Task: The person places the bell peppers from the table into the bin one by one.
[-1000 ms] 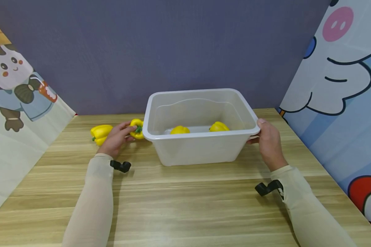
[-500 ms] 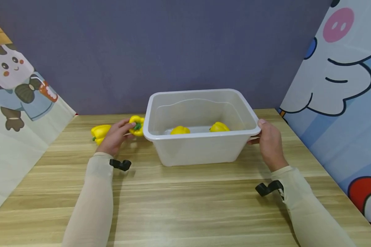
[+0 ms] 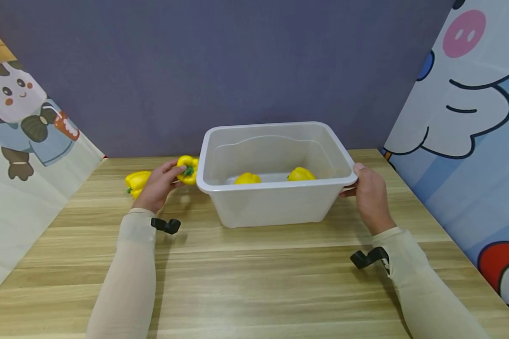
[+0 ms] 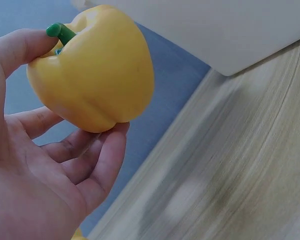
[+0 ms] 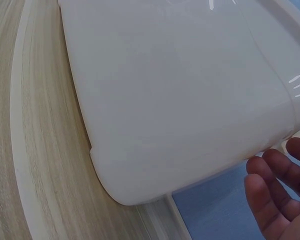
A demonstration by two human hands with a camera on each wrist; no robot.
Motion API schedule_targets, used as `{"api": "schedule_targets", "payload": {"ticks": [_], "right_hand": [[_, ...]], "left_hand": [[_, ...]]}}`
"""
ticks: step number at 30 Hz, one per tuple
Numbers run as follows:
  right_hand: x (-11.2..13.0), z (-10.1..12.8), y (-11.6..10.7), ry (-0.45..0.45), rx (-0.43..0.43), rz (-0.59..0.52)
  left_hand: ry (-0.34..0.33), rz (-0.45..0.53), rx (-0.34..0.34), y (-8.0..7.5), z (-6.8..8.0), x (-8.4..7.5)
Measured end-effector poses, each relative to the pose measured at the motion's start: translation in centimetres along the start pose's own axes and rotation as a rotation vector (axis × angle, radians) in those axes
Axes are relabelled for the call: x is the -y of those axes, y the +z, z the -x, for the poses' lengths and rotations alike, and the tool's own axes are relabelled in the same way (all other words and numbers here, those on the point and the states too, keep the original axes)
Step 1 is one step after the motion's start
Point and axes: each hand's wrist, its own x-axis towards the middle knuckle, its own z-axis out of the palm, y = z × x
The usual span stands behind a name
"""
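Four yellow peppers in all. Far left, one pepper (image 3: pixel 137 181) lies on the table (image 3: pixel 254 278). Just beside it, your left hand (image 3: pixel 158 186) holds a second pepper (image 3: pixel 188 169), fingers curled under it and thumb by the green stem, lifted off the wood next to the bin's left wall. One white plastic bin (image 3: pixel 275 200) with two peppers (image 3: pixel 247 178) (image 3: pixel 300 173) inside. Your right hand (image 3: pixel 370 197) grips the bin's right rim.
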Motion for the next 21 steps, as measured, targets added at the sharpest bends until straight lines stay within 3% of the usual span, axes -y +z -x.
{"api": "schedule_targets", "payload": {"ticks": [21], "right_hand": [[-0.1,-0.1,0.1,-0.031,0.009,0.013]], "left_hand": [[0.077,-0.084,-0.025,0.4,0.5,-1.3]]}}
